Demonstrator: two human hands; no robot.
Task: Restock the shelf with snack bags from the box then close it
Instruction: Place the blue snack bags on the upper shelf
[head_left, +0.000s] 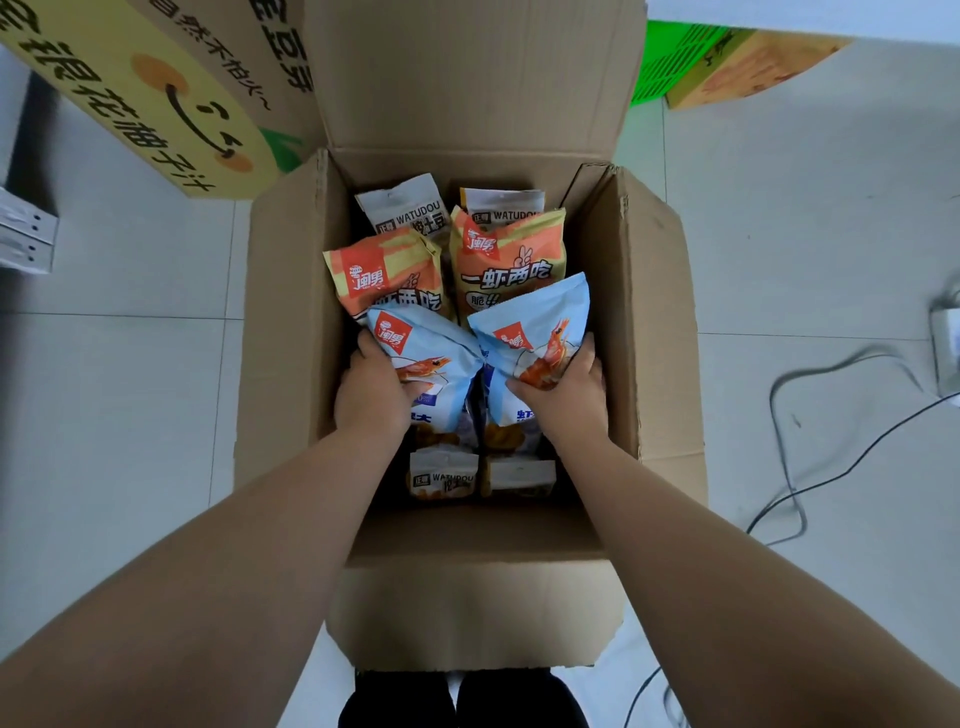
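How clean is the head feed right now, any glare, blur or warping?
Head view: even, soft light with no glare on the blue bags; strong wide-angle bending at the edges, stretching the forearms; box interior shadowed near its bottom; bag print sharp at centre, softer toward the corners.

**Pale tiles and clutter around me**

Below me, the floor (779, 249) is pale grey tile with thin grout lines, evenly lit. At the upper left of the frame leans a yellow carton (130, 88) with black lettering. A green-and-orange carton (727, 62) lies at the upper right. Dark cables (831, 467) snake across the right side. A grey metal bracket (26, 234) shows at the left edge.
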